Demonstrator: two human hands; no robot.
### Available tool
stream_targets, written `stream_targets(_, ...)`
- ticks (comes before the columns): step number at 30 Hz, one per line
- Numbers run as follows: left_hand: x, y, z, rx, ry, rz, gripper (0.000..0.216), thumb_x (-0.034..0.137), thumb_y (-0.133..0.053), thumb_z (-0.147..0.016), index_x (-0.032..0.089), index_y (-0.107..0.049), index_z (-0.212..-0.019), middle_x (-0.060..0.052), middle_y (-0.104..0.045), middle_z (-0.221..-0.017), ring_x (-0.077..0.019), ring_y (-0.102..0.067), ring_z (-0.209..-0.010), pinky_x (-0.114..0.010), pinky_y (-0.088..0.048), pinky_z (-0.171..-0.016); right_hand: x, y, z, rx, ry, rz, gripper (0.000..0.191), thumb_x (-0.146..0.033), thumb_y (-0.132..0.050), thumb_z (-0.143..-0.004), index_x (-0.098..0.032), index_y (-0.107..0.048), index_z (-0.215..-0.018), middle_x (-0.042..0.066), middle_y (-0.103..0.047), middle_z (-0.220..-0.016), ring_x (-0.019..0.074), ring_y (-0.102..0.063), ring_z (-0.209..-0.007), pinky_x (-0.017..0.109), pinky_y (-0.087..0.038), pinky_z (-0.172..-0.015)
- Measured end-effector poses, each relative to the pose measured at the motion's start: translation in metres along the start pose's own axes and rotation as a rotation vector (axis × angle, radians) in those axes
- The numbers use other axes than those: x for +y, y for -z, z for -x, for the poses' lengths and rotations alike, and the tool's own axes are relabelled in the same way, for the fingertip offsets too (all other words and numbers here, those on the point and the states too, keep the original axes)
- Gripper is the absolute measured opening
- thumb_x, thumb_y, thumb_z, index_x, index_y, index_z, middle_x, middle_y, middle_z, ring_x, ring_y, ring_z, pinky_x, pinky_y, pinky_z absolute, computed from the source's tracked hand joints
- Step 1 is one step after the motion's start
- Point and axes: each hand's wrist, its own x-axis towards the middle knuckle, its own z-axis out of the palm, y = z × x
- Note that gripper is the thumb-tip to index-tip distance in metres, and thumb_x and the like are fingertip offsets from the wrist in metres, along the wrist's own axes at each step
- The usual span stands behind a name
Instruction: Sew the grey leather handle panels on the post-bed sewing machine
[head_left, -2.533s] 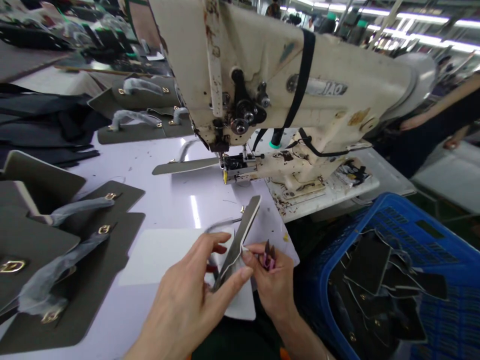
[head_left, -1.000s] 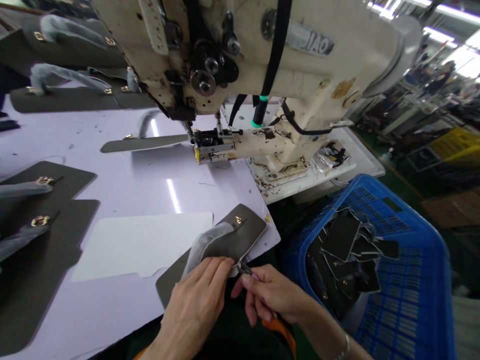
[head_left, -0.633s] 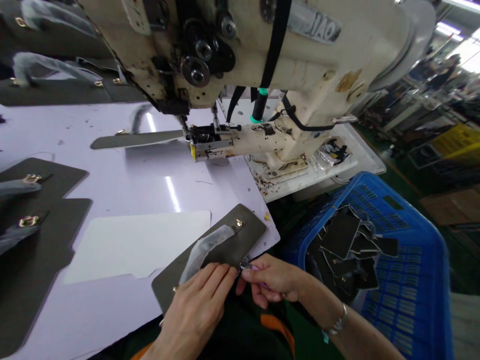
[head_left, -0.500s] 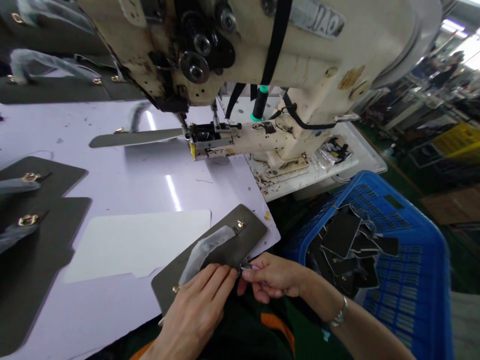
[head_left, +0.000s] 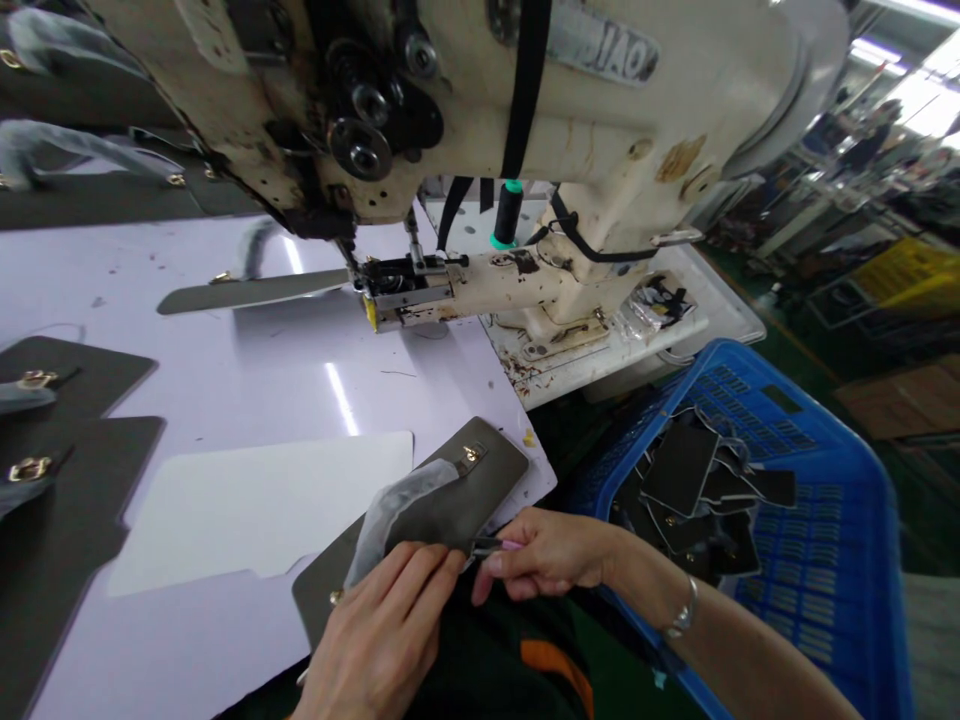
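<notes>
A dark grey bag panel (head_left: 491, 465) lies tilted at the table's front edge, carrying a plastic-wrapped handle (head_left: 401, 505) with gold hardware. My left hand (head_left: 386, 625) grips the panel's near edge, fingers pressed together and thumb hidden. In my right hand (head_left: 551, 555) are small thread snips (head_left: 491, 545) with a pinkish handle. Their metal tips meet the panel's near edge right by my left fingertips; any thread there is too small to make out. Left of the panel is a white flat piece (head_left: 262, 500), partly covered by it.
A sewing machine (head_left: 600, 120) stands over the table (head_left: 300, 370), with another grey panel (head_left: 262, 290) at its needle. More grey panels (head_left: 75, 530) lie at the left. A blue crate (head_left: 847, 480) on the right holds several dark pieces. Behind the machine's arm stands a thread spool (head_left: 508, 215).
The view has shifted slightly. The snips' tips now show more plainly beside my left fingertips, and my right fingers are curled a bit tighter. The panel is still held in place.
</notes>
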Motion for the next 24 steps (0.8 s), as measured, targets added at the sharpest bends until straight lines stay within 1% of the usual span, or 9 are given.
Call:
stream_targets(4,0.003,0.001,-0.002,-0.020,0.008,0.035,0.038,-0.001,-0.048,-0.088,0.016,-0.063,-0.119,-0.006,-0.065,-0.110,-0.0198,-0.056,-0.105,-0.032,-0.046,-0.093,-0.004,-0.008,-0.001,0.005,0.002,-0.057,0.028,-0.032,-0.055,-0.100,-0.011,-0.073,-0.099,-0.008,-0.050,-0.051,0.0001,-0.026,-0.028,0.015,-0.014,-0.027)
stream_targets(7,0.003,0.000,-0.002,-0.015,-0.033,0.021,0.038,0.001,-0.045,-0.088,0.016,-0.064,-0.118,-0.006,-0.066,-0.107,-0.0202,-0.057,-0.102,-0.033,-0.049,-0.091,-0.008,-0.013,-0.003,0.027,-0.033,-0.052,0.029,-0.030,-0.052,-0.102,-0.010,-0.071,-0.093,-0.009,-0.048,-0.049,-0.0011,-0.024,-0.027,0.013,-0.014,-0.028)
stream_targets(12,0.001,0.000,-0.004,-0.032,-0.038,0.036,0.040,0.000,-0.044,-0.085,0.015,-0.065,-0.116,-0.008,-0.066,-0.107,-0.0203,-0.059,-0.100,-0.034,-0.054,-0.089,-0.008,-0.010,-0.006,0.041,-0.059,-0.087,0.033,-0.035,-0.055,-0.101,-0.010,-0.065,-0.080,-0.010,-0.046,-0.046,-0.0010,-0.024,-0.026,0.012,-0.015,-0.028)
stream_targets(15,0.002,0.002,-0.006,-0.028,-0.035,0.066,0.041,-0.003,-0.045,-0.083,0.014,-0.064,-0.116,-0.008,-0.065,-0.107,-0.0208,-0.058,-0.100,-0.033,-0.054,-0.089,-0.007,-0.009,-0.007,0.054,-0.041,-0.116,0.036,-0.039,-0.057,-0.099,-0.012,-0.062,-0.076,-0.012,-0.040,-0.044,-0.0005,-0.022,-0.027,0.013,-0.014,-0.028)
stream_targets(19,0.001,0.004,-0.013,-0.066,0.010,0.148,0.041,-0.004,-0.046,-0.083,0.016,-0.063,-0.114,-0.007,-0.064,-0.103,-0.0196,-0.057,-0.096,-0.030,-0.054,-0.083,-0.004,-0.010,-0.009,0.069,-0.014,-0.203,0.033,-0.037,-0.063,-0.095,-0.012,-0.061,-0.074,-0.012,-0.037,-0.043,-0.0003,-0.020,-0.028,0.013,-0.015,-0.029)
stream_targets(21,0.000,0.005,-0.017,-0.076,0.029,0.188,0.039,-0.005,-0.047,-0.083,0.016,-0.063,-0.112,-0.006,-0.064,-0.100,-0.0181,-0.057,-0.091,-0.029,-0.053,-0.080,-0.002,-0.011,-0.010,0.080,0.003,-0.231,0.031,-0.035,-0.062,-0.095,-0.012,-0.060,-0.074,-0.012,-0.038,-0.044,0.0001,-0.020,-0.029,0.014,-0.014,-0.029)
stream_targets(24,0.000,0.007,-0.024,-0.067,0.050,0.220,0.037,-0.006,-0.048,-0.083,0.016,-0.062,-0.109,-0.005,-0.062,-0.097,-0.0169,-0.056,-0.089,-0.028,-0.053,-0.078,0.001,-0.011,-0.011,0.105,0.033,-0.257,0.031,-0.037,-0.061,-0.095,-0.013,-0.059,-0.076,-0.012,-0.038,-0.045,0.0003,-0.019,-0.030,0.014,-0.014,-0.030)
